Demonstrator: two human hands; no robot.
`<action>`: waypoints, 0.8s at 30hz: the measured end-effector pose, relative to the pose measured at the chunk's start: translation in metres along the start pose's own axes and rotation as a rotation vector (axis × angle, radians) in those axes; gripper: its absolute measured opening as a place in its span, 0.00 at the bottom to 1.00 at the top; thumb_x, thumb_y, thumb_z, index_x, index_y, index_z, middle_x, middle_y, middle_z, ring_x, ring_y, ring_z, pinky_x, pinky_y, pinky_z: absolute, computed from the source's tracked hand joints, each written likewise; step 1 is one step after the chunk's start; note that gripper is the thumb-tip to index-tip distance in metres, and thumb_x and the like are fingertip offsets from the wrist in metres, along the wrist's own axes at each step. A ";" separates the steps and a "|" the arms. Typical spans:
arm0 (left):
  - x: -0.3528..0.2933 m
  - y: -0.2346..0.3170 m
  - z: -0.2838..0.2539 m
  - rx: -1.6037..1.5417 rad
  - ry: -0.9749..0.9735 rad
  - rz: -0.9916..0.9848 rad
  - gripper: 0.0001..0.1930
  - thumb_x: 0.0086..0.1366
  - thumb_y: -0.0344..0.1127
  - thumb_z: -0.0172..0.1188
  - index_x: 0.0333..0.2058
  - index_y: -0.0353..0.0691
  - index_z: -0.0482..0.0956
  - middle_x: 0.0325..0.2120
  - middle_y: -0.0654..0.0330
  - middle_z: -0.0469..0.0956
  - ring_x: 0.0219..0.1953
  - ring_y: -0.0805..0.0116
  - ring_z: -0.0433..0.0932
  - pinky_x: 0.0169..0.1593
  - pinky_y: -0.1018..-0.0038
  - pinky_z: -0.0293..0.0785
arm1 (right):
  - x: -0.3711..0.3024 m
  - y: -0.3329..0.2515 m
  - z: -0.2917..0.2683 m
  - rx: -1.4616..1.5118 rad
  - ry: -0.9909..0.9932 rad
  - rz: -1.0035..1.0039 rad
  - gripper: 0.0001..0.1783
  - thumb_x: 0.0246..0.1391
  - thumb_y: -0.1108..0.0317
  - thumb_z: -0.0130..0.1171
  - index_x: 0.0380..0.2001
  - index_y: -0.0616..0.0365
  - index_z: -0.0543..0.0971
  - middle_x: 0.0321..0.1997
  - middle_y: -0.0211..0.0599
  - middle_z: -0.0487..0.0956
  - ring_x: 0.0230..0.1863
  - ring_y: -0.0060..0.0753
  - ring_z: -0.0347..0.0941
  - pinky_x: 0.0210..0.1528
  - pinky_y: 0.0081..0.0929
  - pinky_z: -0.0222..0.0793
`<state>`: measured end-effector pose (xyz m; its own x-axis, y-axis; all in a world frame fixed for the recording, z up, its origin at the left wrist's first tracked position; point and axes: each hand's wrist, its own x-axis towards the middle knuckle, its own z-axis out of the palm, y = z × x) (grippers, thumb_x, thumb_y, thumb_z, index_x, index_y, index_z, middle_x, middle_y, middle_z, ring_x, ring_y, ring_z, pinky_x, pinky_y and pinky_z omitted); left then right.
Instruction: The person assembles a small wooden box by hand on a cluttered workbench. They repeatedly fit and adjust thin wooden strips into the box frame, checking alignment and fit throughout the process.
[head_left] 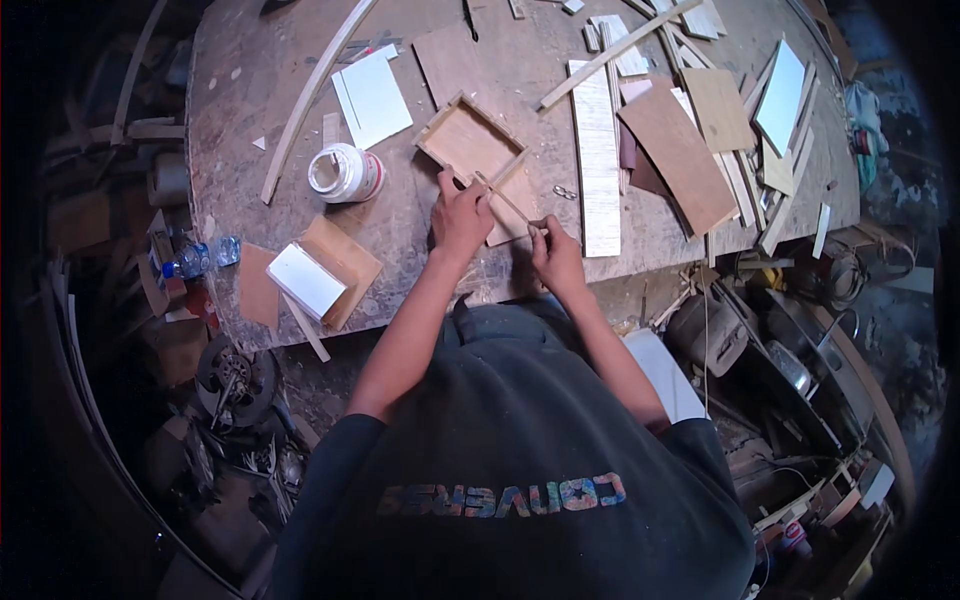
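A shallow wooden box [474,138] with low thin sides lies tilted on the workbench, its open side up. My left hand [460,217] is at the near corner of this box, fingers curled and thumb against the upper end of a thin wooden strip [509,203]. The strip's lower end is pinched between the fingertips of my right hand [557,258]. It slants over a light brown wooden board [509,226] that lies beside the box. How firmly my left fingers grip is partly hidden by the hand itself.
A white tub [345,174] stands open left of the box, near a white panel [373,97]. A white block [306,281] rests on brown boards at the front left, by a clear bottle [203,257]. Rightward lie a whitish plank [596,160], scissors [565,192] and a curved brown board [678,155].
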<state>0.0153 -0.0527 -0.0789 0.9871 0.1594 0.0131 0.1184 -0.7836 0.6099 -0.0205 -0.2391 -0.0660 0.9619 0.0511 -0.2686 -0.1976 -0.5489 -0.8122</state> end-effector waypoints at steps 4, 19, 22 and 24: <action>0.002 0.002 0.000 0.003 -0.023 -0.004 0.10 0.58 0.33 0.63 0.39 0.44 0.84 0.58 0.39 0.65 0.47 0.36 0.79 0.49 0.49 0.78 | 0.024 -0.003 0.011 -0.027 -0.008 -0.069 0.08 0.64 0.68 0.56 0.43 0.58 0.77 0.27 0.59 0.81 0.33 0.64 0.80 0.34 0.52 0.74; 0.002 0.002 -0.001 0.025 -0.081 -0.050 0.10 0.60 0.35 0.64 0.41 0.46 0.84 0.62 0.38 0.63 0.53 0.35 0.76 0.53 0.51 0.77 | 0.036 0.003 0.031 0.013 0.049 -0.156 0.08 0.63 0.65 0.56 0.39 0.59 0.75 0.29 0.62 0.80 0.34 0.70 0.78 0.34 0.56 0.73; -0.002 -0.001 -0.002 0.032 -0.058 -0.037 0.10 0.60 0.35 0.64 0.41 0.46 0.84 0.62 0.38 0.63 0.52 0.35 0.77 0.52 0.50 0.77 | 0.008 0.008 0.012 0.065 -0.019 -0.079 0.08 0.64 0.66 0.55 0.39 0.59 0.75 0.29 0.62 0.80 0.35 0.70 0.77 0.34 0.56 0.73; 0.004 -0.001 0.000 0.015 -0.069 -0.032 0.11 0.60 0.35 0.64 0.42 0.46 0.84 0.62 0.38 0.63 0.51 0.35 0.77 0.52 0.50 0.77 | 0.037 -0.002 0.025 0.000 -0.003 -0.098 0.07 0.64 0.66 0.55 0.38 0.60 0.75 0.29 0.60 0.81 0.34 0.68 0.79 0.35 0.55 0.74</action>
<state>0.0187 -0.0510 -0.0793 0.9879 0.1428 -0.0611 0.1508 -0.7879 0.5970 0.0107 -0.2155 -0.0869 0.9760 0.1073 -0.1894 -0.1025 -0.5411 -0.8347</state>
